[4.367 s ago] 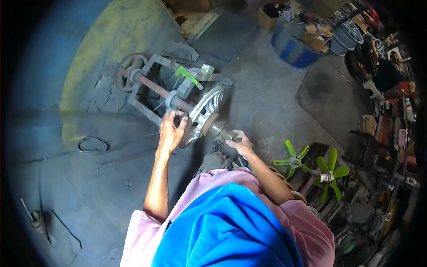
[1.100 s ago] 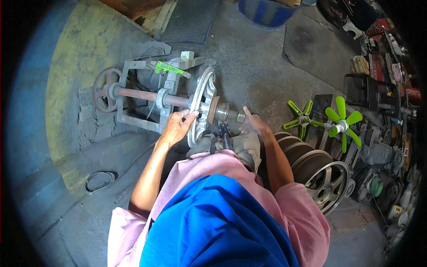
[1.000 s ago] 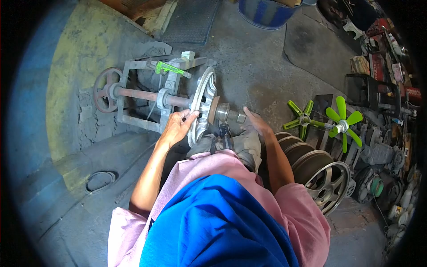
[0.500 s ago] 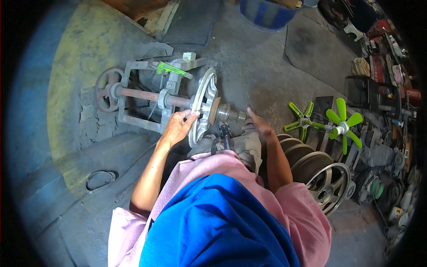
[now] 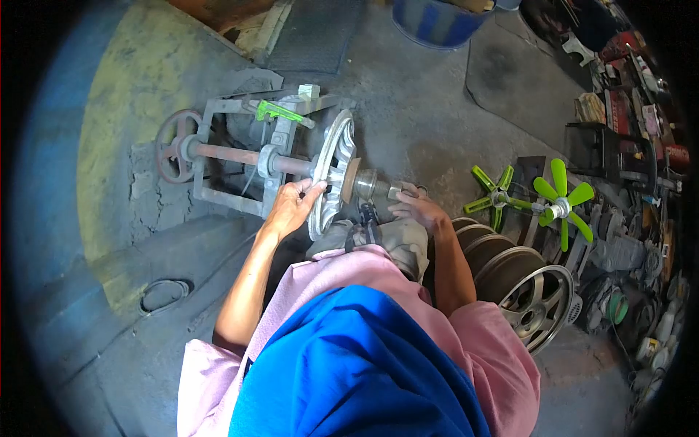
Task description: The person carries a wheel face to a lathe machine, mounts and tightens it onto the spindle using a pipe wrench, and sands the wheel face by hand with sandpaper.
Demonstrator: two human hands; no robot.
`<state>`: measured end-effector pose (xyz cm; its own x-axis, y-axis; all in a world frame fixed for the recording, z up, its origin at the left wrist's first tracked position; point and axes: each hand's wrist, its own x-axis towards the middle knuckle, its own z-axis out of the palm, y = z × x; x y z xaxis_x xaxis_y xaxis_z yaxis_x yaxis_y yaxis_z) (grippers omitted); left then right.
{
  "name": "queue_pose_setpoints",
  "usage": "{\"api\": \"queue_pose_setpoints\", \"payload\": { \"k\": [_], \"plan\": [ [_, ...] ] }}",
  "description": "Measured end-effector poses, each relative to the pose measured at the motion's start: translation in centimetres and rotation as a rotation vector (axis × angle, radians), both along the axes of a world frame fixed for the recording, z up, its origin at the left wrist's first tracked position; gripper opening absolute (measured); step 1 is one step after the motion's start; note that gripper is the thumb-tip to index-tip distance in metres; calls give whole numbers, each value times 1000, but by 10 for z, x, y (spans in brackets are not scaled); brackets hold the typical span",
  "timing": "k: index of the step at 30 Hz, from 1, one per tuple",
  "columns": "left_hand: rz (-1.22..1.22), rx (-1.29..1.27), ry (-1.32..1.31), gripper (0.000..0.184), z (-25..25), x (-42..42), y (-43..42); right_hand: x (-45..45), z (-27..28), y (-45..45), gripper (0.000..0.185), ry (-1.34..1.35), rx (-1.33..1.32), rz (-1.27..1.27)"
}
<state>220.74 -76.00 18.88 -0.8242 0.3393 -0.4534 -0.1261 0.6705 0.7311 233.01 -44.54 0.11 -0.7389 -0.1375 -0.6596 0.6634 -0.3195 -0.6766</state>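
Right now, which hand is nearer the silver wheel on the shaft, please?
Left: the left hand touches the silver wheel; the right hand is apart, by the shaft's end.

The wheel disc [image 5: 330, 162] stands against the fingers of the left hand [image 5: 287, 210], with the handwheel [image 5: 167, 150] farther left. The shaft end [image 5: 366, 184] lies between these fingers and those of the right hand [image 5: 424, 210]; right of the latter are stacked rims [image 5: 510, 268] and a fan [image 5: 559, 208], with the tub [image 5: 435, 30] well ahead.

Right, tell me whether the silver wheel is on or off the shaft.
On: the shaft meets the silver wheel at its centre, with metal fittings lined up beyond.
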Motion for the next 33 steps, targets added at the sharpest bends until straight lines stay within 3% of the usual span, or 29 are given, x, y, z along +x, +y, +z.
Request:
{"api": "queue_pose_setpoints", "payload": {
  "k": [1, 2, 4, 7, 8, 10, 13, 14, 17, 19, 20, 22, 25, 27, 29, 31, 32, 33],
  "plan": [
    [-4, 0, -2, 51, -1, 0, -2, -1, -9, 4, 93, 47, 8, 13],
    [-35, -19, 8, 47, 1, -2, -1, -9, -45, 21, 86, -135, -31, 196],
    [-75, -39, 15, 42, 3, -2, 0, -9, -66, 28, 80, -318, -73, 370],
    [-58, -59, 35, 41, 7, -5, 0, -19, -48, 15, 75, -357, 36, 397],
    [-58, -55, 1, 41, 8, -5, -1, -15, -21, 5, 78, -232, -6, 121],
    [-64, -47, -41, 40, 1, -2, -2, -9, 20, -7, 82, -113, -45, -160],
    [-29, 64, 55, 47, -11, 0, -5, -11, 32, -6, 85, 98, 162, -28],
    [-51, 40, 43, 47, -3, -3, -3, -20, 15, 5, 79, -124, 59, 112],
    [-65, 6, 24, 46, 1, -3, -2, -12, -85, 26, 74, -383, -48, 367],
    [-45, -1, 20, 45, 0, -4, -4, -11, -86, 21, 73, -419, -46, 494],
    [-43, 4, 8, 45, -1, -4, -4, -6, -43, 10, 72, -257, -54, 210],
    [-44, 13, -12, 46, -3, -2, -3, -5, 16, -6, 72, -101, -59, -76],
    [-54, 8, -15, 48, -2, -4, -4, -8, 31, -10, 78, -16, 126, -47],
    [-64, 5, 48, 48, -8, -4, -6, -13, -8, 6, 75, -189, -47, 190],
    [-74, 2, 109, 49, -8, -3, -4, -8, -88, 16, 79, -215, -150, 236],
    [-67, 34, 51, 51, -2, -4, -3, -3, -99, 22, 85, -237, -257, 292],
    [-62, 30, 54, 51, 0, -4, -4, 6, -75, 23, 83, 331, -190, 226],
    [-63, -14, 23, 52, 1, -5, -4, 5, -57, 21, 82, 615, -153, 198]
  ]
}}
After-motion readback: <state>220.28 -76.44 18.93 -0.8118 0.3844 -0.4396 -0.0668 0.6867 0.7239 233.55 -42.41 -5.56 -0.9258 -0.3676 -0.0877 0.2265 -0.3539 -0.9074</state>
